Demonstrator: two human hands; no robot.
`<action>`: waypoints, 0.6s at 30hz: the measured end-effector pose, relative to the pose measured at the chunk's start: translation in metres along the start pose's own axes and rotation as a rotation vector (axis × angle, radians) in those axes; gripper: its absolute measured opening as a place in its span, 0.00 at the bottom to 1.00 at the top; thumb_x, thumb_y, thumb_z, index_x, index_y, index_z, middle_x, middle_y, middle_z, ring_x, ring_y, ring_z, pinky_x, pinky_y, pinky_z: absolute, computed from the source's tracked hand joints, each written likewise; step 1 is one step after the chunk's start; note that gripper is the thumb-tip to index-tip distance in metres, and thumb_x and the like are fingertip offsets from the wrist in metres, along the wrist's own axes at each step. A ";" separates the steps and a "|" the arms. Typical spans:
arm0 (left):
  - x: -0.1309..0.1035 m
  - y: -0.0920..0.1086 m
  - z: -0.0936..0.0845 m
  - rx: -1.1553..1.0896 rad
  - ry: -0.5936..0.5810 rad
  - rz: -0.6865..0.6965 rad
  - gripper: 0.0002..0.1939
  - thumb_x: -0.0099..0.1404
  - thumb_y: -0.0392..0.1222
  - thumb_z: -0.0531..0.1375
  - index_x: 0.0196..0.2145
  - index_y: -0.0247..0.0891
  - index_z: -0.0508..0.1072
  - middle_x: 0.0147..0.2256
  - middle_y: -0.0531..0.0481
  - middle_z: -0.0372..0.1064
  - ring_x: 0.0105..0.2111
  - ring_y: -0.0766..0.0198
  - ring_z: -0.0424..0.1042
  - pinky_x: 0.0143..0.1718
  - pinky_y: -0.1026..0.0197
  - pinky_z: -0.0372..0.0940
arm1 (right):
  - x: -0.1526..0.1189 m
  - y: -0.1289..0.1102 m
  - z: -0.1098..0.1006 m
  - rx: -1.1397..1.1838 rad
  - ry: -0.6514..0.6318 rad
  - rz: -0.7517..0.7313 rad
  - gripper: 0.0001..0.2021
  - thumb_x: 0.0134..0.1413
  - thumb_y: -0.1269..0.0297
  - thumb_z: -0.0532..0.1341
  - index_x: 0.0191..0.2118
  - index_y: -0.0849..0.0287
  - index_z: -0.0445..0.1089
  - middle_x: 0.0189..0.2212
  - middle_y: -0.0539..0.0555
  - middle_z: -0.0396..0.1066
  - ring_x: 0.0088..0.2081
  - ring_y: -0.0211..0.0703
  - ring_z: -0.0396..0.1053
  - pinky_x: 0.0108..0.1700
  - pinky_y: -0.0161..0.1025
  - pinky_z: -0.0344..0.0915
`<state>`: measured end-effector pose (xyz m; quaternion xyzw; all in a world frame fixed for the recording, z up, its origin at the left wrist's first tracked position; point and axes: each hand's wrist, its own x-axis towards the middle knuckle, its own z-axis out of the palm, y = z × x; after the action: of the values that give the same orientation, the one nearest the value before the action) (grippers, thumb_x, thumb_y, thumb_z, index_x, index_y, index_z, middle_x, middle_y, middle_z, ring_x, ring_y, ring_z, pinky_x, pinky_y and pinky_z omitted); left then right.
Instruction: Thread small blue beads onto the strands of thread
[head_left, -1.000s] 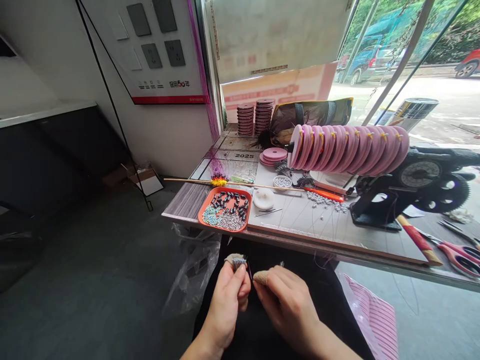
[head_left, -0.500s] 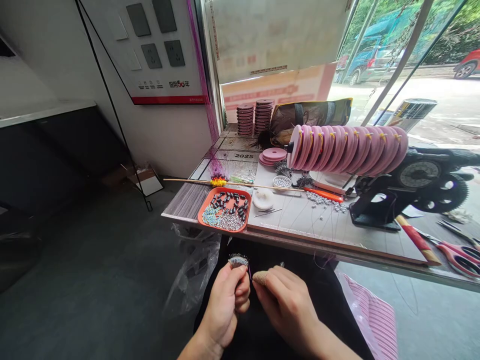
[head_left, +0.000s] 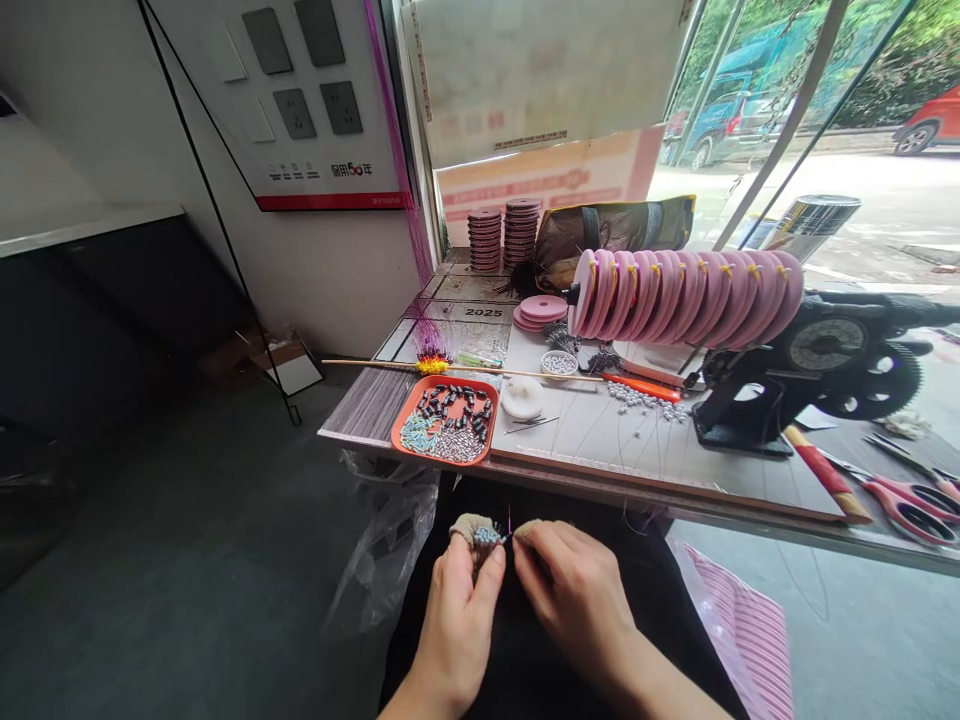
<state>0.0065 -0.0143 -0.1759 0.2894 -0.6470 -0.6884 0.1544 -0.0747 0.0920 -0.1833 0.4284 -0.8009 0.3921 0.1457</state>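
Above my lap, my left hand (head_left: 457, 610) pinches a bunch of small blue-grey pieces (head_left: 487, 537) with thin dark wire-like tips. Its index finger wears a tan finger cover (head_left: 470, 526). Just to the right, my right hand (head_left: 577, 580) is closed in a pinch, with a tan cover (head_left: 527, 529) on one finger. Its fingertips come close to the bunch. A short purple thread (head_left: 510, 519) stands upright between the two hands. What the right fingertips hold is too small to make out.
An orange tray (head_left: 395, 440) of beads and small metal parts sits at the table's front left. Behind it lies a thin stick (head_left: 525, 374). Pink discs (head_left: 686, 298) line a black hand-cranked machine (head_left: 825, 345). Scissors (head_left: 911, 500) lie at right; a striped cushion (head_left: 757, 620) is below.
My left hand has turned, and its bunch now points toward my right hand. The fingertips of both hands are closer together. The view has shifted slightly.
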 end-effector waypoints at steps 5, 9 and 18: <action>0.004 0.000 0.001 0.064 -0.003 0.081 0.07 0.58 0.43 0.60 0.27 0.38 0.69 0.25 0.52 0.64 0.27 0.64 0.63 0.31 0.64 0.60 | -0.001 -0.001 0.000 0.002 0.000 -0.011 0.11 0.57 0.72 0.51 0.24 0.60 0.63 0.18 0.49 0.62 0.20 0.35 0.60 0.24 0.33 0.53; 0.006 0.006 0.004 0.059 0.003 0.095 0.07 0.56 0.42 0.61 0.26 0.37 0.69 0.24 0.53 0.64 0.26 0.65 0.62 0.31 0.64 0.60 | -0.001 -0.003 -0.001 0.017 0.008 -0.021 0.11 0.57 0.72 0.51 0.24 0.60 0.63 0.18 0.49 0.62 0.20 0.35 0.59 0.24 0.33 0.53; 0.013 0.013 0.000 -0.315 0.040 -0.075 0.13 0.50 0.47 0.66 0.28 0.35 0.74 0.25 0.50 0.70 0.28 0.63 0.66 0.35 0.62 0.63 | 0.001 -0.003 -0.003 -0.012 0.003 -0.086 0.10 0.61 0.64 0.51 0.38 0.61 0.67 0.20 0.50 0.67 0.20 0.37 0.62 0.25 0.34 0.56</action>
<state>-0.0059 -0.0229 -0.1656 0.2992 -0.5166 -0.7806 0.1849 -0.0734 0.0931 -0.1796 0.4611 -0.7839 0.3811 0.1661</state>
